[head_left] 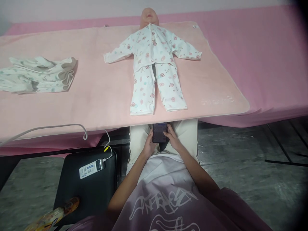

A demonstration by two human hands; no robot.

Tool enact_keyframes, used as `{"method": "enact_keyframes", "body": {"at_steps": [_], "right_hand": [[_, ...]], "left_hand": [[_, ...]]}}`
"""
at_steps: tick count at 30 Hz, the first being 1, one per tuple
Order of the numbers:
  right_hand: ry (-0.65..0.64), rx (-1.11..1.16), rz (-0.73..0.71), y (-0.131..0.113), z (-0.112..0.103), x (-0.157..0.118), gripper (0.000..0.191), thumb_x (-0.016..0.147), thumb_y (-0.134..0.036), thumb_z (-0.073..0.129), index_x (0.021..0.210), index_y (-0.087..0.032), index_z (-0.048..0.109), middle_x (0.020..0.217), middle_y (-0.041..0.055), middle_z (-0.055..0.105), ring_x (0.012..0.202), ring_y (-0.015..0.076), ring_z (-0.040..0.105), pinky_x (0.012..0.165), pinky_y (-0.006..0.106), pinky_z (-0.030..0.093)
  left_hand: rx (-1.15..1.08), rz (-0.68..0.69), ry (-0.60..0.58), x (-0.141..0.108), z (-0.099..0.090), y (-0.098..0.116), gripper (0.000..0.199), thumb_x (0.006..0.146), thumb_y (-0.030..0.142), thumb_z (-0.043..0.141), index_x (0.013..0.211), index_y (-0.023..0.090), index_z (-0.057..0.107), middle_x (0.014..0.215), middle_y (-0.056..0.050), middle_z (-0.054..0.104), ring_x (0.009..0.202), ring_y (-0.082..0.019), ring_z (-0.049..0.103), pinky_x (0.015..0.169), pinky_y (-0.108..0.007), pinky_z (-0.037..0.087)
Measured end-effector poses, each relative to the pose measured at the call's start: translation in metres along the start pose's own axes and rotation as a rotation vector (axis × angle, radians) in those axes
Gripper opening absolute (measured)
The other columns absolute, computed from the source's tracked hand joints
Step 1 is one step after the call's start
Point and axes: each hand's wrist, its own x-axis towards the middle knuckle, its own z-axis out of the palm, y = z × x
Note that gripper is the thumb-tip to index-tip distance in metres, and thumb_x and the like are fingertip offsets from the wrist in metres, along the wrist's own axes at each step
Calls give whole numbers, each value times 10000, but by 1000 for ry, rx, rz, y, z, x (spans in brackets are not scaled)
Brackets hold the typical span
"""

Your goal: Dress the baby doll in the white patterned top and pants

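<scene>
A dark phone (159, 132) is held upright over my lap, just below the table's front edge. My left hand (149, 144) grips its left side, and my right hand (171, 136) holds the right side with the thumb over the screen. Beyond the phone, a baby doll (149, 17) lies on its back on a light pink mat (96, 73). The doll wears a white patterned top (143, 45) with its sleeves spread, and matching trousers (143, 93) with the legs apart.
Folded patterned clothes (48, 75) lie on the mat's left. A white cable (55, 125) crosses the front left edge. On a black stool (69, 173) are a white device (91, 168) and, lower, a partly visible bottle (71, 205). Darker pink cloth (260, 64) covers the table's right.
</scene>
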Motion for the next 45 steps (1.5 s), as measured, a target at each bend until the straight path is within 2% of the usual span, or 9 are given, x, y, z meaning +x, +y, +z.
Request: {"method": "enact_keyframes", "body": {"at_steps": [6, 11, 15, 19, 27, 32, 38, 45], "right_hand": [[-36, 5, -19, -3, 1, -1, 548, 964, -582, 765, 1425, -319, 625, 1514, 67, 715, 1496, 315, 607, 1354, 481, 432], [-52, -29, -25, 2, 1, 0, 614, 950, -619, 771, 1453, -315, 592, 1443, 76, 721, 1436, 316, 615, 1251, 468, 512], [-65, -51, -30, 10, -1, 1, 619, 939, -529, 776, 1473, -315, 548, 1346, 68, 722, 1399, 305, 615, 1192, 451, 545], [-91, -89, -45, 16, -4, 1, 687, 921, -454, 777, 1540, -309, 516, 1383, 71, 702, 1381, 299, 632, 1234, 468, 522], [-113, -93, -34, 10, -6, -2, 747, 946, -457, 779, 1622, -318, 496, 1477, 69, 690, 1353, 288, 663, 1250, 468, 525], [-102, -77, 3, 1, -3, -3, 794, 925, -549, 826, 1623, -326, 522, 1499, 63, 704, 1370, 295, 665, 1259, 471, 529], [-25, -51, 8, -6, 1, -4, 670, 1022, -767, 685, 1520, -321, 636, 1599, 62, 683, 1571, 294, 579, 1407, 450, 385], [71, -108, 47, 0, 0, 1, 834, 1006, -898, 619, 1635, -350, 621, 1713, 53, 611, 1703, 281, 453, 1476, 470, 284]], "left_hand": [[53, 24, -10, -2, 4, 1, 620, 916, 543, 920, 1443, 250, 778, 1492, -92, 774, 1500, -340, 662, 1210, -425, 568], [94, 40, 1, -2, 5, 1, 621, 899, 551, 933, 1430, 270, 775, 1478, -90, 776, 1474, -339, 681, 1187, -425, 586], [105, 42, 1, -2, 4, 0, 646, 897, 557, 931, 1454, 281, 758, 1447, -82, 789, 1478, -338, 679, 1209, -439, 575], [115, 53, -5, -2, 6, 1, 670, 891, 548, 936, 1476, 282, 747, 1460, -91, 785, 1500, -347, 668, 1238, -462, 562], [119, 42, 38, -3, 8, 0, 643, 888, 523, 966, 1456, 298, 766, 1443, -78, 802, 1503, -345, 678, 1266, -471, 555], [123, 36, 60, -3, 10, 1, 620, 892, 520, 970, 1430, 279, 778, 1457, -88, 796, 1485, -342, 689, 1263, -461, 552], [107, 58, -12, -3, 6, 0, 597, 939, 591, 901, 1433, 281, 775, 1538, -85, 756, 1531, -338, 646, 1241, -437, 558], [115, 43, -39, -2, 3, -1, 614, 949, 585, 896, 1469, 287, 763, 1557, -78, 746, 1550, -335, 630, 1248, -432, 549]]}}
